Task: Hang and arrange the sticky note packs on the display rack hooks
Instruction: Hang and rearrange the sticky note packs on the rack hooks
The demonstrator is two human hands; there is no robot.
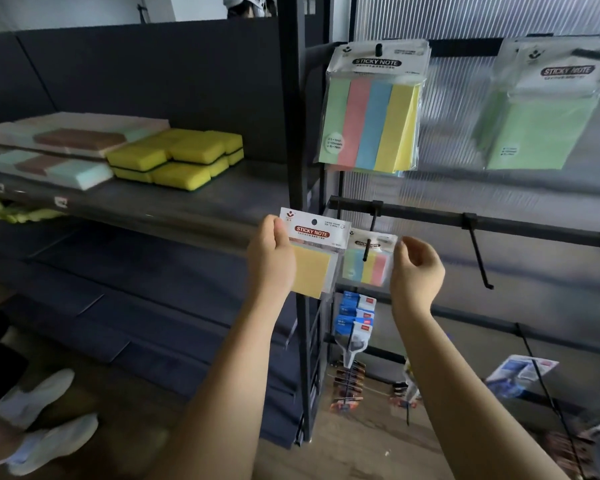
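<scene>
The display rack stands right of a dark shelf unit, its black upright post at the left edge and three crossbars stepping downward. On the top bar hang two bunches of large packs: a four-colour bunch just right of the post and a green bunch near the rack's right edge, with bare ribbed panel between them. On the middle bar two hooks show: the left hook carries one small striped pack, and the second hook, further right, is bare, with open room around it. The left hand grips one yellow pack by its left edge, held upright in front of the post, just left of the striped pack. The right hand pinches the striped pack's right edge, fingers curled. On the shelf unit left of the rack lie stacked yellow sponges, too bunched to count.
</scene>
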